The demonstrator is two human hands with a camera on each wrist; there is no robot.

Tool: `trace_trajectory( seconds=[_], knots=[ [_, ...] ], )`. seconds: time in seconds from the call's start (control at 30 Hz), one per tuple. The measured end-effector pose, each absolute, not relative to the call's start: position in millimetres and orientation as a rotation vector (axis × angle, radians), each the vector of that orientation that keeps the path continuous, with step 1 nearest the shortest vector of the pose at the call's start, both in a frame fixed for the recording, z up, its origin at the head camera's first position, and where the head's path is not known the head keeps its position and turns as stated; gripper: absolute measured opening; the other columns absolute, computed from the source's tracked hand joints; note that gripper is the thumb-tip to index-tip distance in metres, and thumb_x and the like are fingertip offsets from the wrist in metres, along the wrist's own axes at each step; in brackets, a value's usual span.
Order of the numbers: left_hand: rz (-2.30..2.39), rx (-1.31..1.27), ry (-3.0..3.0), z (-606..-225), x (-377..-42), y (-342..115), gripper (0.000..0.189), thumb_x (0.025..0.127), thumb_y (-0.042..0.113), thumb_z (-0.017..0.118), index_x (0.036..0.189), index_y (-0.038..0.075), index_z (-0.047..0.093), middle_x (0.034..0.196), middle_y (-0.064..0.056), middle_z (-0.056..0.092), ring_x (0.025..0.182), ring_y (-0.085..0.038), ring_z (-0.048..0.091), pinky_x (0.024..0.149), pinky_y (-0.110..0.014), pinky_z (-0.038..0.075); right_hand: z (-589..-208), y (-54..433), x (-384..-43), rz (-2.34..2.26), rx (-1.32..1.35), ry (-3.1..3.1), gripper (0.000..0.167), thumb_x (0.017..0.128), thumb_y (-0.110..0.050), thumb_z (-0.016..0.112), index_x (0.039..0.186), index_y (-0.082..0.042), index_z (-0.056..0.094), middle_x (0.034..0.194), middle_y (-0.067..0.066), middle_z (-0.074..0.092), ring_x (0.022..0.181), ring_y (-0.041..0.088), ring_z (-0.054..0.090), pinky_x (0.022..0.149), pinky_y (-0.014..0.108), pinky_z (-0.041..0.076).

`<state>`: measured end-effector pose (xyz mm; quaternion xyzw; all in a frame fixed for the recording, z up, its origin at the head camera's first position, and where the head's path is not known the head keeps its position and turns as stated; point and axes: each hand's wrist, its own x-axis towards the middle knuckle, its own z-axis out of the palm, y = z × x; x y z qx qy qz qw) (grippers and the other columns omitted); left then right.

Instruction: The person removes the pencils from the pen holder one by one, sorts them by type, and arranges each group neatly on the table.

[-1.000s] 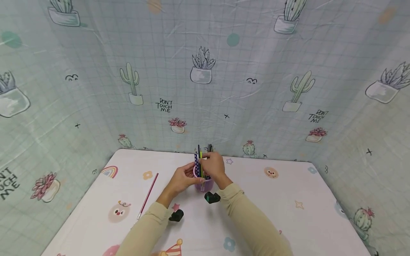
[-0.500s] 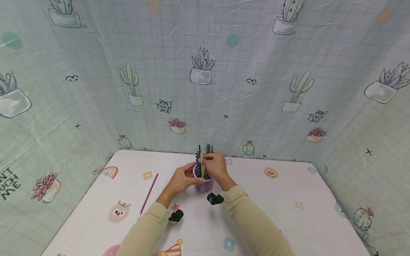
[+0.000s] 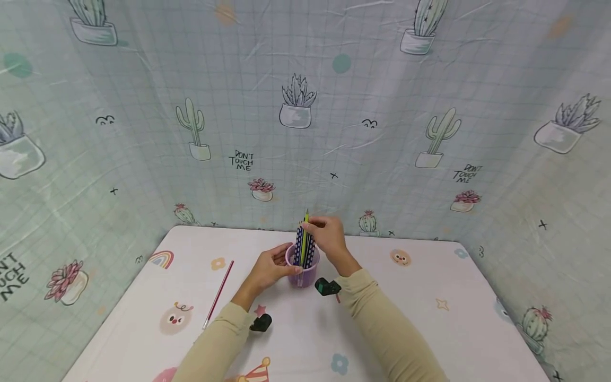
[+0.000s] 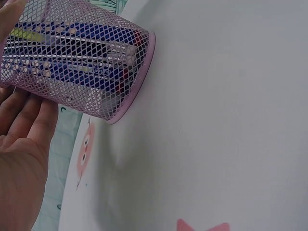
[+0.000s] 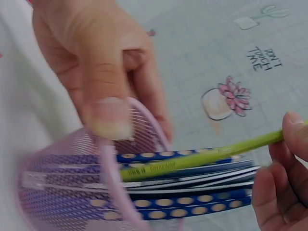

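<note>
The left hand [image 3: 268, 269] grips the purple mesh cup [image 3: 309, 278] by its rim, and the right hand [image 3: 330, 237] pinches the upper part of a yellow-green pencil [image 5: 211, 156] standing in it. That pencil's small print is too blurred to read. Blue spotted pencils [image 5: 192, 211] stand between the hands. Beyond them, the backdrop [image 3: 296, 154] reads "DON'T TOUCH ME".

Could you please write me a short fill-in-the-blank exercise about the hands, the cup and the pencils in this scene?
1. The left hand holds a cup whose wall is made of ____.
2. The yellow-green pencil in the right hand rises ____ than the dotted pencils.
3. Beneath their pale dots, those pencils are ____.
4. A thin pinkish-red stick lies to the person's ____ of the cup.

Missing words: mesh; higher; blue; left.
</note>
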<state>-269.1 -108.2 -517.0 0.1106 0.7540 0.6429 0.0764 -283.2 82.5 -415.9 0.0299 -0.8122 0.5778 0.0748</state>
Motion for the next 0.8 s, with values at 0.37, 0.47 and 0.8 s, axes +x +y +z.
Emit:
trace_trajectory(
  seconds=[0.37,0.47,0.8],
  knots=[
    [1.932,0.350,2.249,-520,-266,-109,0.082,0.084,0.018,0.089,0.154,0.005,0.049,0.152,-0.018,0.058,0.138,-0.035,0.060,0.109,-0.037,0.054,-389,96,-285,1.840,0.201,-2.323,0.020,0.098,-0.009,0.072,0.113,0.003,0.078,0.105,0.020,0.077,0.083,0.021,0.076,0.082,0.036,0.067],
    [1.935,0.343,2.254,-519,-267,-109,0.083,0.083,0.018,0.090,0.154,0.005,0.050,0.152,-0.017,0.059,0.138,-0.034,0.060,0.109,-0.037,0.054,-378,100,-286,1.803,0.223,-2.307,0.019,0.098,-0.009,0.072,0.111,0.003,0.078,0.102,0.019,0.076,0.080,0.018,0.074,0.081,0.036,0.067],
    [1.969,0.353,2.224,-517,-270,-109,0.083,0.081,0.012,0.090,0.153,0.003,0.050,0.153,-0.017,0.057,0.141,-0.033,0.058,0.112,-0.035,0.051,-344,122,-287,1.811,0.258,-2.243,0.018,0.097,-0.007,0.072,0.108,0.007,0.077,0.093,0.016,0.073,0.074,0.014,0.070,0.074,0.028,0.066]
  ],
)
